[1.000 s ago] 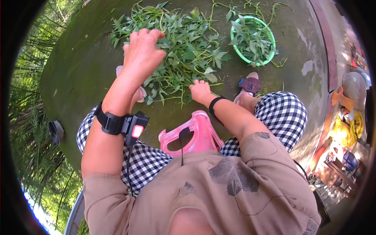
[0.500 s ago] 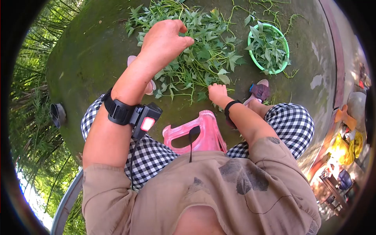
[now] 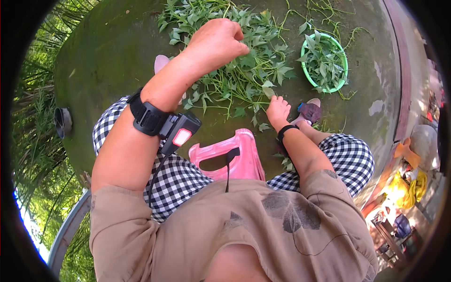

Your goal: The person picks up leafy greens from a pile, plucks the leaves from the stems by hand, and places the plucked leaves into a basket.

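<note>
A heap of cut leafy green vines [image 3: 253,70] lies on the ground in front of me. My left hand [image 3: 218,42] is over the heap, palm down, with thumb and forefinger apart and nothing visible between them; its other fingertips are hidden. At the heap's near right edge is my right hand [image 3: 278,110], fingers bent together. A leaf [image 3: 268,89] shows just beyond those fingertips, but what they grip is too small to make out. To the right stands a light green basket [image 3: 346,70] holding picked leaves [image 3: 324,63].
A pink plastic stool [image 3: 253,155] is between my knees. Loose vines [image 3: 324,21] trail behind the basket. A dark pot-like container [image 3: 62,122] lies at the left by the plants. Yellow bags [image 3: 406,188] and other clutter are at the far right beyond a ledge.
My left hand has moved right over the heap. The right hand has shifted right, a little away from the heap's edge. The view has shifted slightly.
</note>
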`<act>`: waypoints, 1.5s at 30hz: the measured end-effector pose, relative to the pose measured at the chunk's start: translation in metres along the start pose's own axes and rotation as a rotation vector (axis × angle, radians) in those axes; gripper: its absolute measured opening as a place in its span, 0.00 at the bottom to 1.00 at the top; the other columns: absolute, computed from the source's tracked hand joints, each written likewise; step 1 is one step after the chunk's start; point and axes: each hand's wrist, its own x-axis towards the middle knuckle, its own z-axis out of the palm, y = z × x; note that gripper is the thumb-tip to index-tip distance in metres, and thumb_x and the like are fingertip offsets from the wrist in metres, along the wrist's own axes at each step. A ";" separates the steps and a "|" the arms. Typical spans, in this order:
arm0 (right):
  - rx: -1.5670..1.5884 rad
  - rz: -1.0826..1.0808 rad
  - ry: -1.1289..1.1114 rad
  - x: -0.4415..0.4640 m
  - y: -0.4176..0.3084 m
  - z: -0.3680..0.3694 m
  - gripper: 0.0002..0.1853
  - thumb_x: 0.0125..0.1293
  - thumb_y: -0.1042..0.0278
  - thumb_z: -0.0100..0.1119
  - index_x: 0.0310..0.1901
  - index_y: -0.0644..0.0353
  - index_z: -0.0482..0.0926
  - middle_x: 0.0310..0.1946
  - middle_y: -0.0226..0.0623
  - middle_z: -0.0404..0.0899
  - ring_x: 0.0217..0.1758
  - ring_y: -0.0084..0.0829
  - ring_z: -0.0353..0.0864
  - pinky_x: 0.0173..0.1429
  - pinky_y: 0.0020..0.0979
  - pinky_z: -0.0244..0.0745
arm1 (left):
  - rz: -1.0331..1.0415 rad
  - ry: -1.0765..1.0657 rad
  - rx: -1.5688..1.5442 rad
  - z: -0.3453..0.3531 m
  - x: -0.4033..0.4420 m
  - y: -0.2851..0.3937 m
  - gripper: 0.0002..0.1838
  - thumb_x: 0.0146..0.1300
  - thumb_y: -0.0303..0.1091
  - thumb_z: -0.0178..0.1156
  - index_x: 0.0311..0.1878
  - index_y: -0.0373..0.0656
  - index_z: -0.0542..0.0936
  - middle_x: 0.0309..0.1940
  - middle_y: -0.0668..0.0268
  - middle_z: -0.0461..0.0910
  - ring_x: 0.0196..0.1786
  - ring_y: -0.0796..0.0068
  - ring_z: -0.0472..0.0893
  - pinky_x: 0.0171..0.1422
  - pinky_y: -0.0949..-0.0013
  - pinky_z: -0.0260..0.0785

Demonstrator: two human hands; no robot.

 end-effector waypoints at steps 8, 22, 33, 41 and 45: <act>0.162 0.083 -0.219 0.023 0.002 0.009 0.13 0.61 0.70 0.54 0.46 0.55 0.83 0.48 0.47 0.82 0.55 0.44 0.81 0.56 0.46 0.71 | 0.015 -0.063 -0.018 -0.002 0.007 0.004 0.21 0.52 0.40 0.66 0.45 0.34 0.83 0.28 0.57 0.82 0.32 0.65 0.82 0.39 0.64 0.73; 0.981 -0.324 -0.351 -0.018 -0.013 -0.258 0.06 0.60 0.72 0.63 0.33 0.67 0.81 0.18 0.28 0.74 0.20 0.22 0.76 0.25 0.24 0.69 | 0.116 -0.215 -0.143 0.008 0.001 0.012 0.21 0.48 0.25 0.60 0.50 0.36 0.82 0.42 0.52 0.84 0.47 0.60 0.84 0.54 0.64 0.75; 1.969 -0.417 -0.197 -0.110 0.045 -0.317 0.09 0.66 0.70 0.60 0.45 0.64 0.79 0.28 0.32 0.77 0.31 0.30 0.80 0.35 0.26 0.74 | 0.013 -0.549 -1.131 0.030 -0.028 0.062 0.08 0.64 0.31 0.60 0.41 0.36 0.82 0.23 0.65 0.80 0.26 0.74 0.82 0.28 0.69 0.72; 1.602 -0.354 -0.142 -0.081 0.016 -0.321 0.06 0.67 0.66 0.60 0.35 0.59 0.78 0.25 0.26 0.76 0.21 0.17 0.71 0.26 0.21 0.67 | -0.385 -0.595 -1.235 0.023 -0.023 0.071 0.17 0.67 0.41 0.54 0.43 0.36 0.80 0.26 0.62 0.81 0.28 0.64 0.83 0.31 0.65 0.74; 1.836 -0.263 -0.212 -0.062 0.025 -0.323 0.07 0.71 0.68 0.53 0.36 0.61 0.76 0.25 0.30 0.77 0.18 0.23 0.73 0.24 0.23 0.67 | -0.357 -0.603 -1.222 0.027 -0.012 0.067 0.16 0.65 0.43 0.56 0.41 0.39 0.83 0.33 0.65 0.82 0.38 0.69 0.83 0.40 0.65 0.73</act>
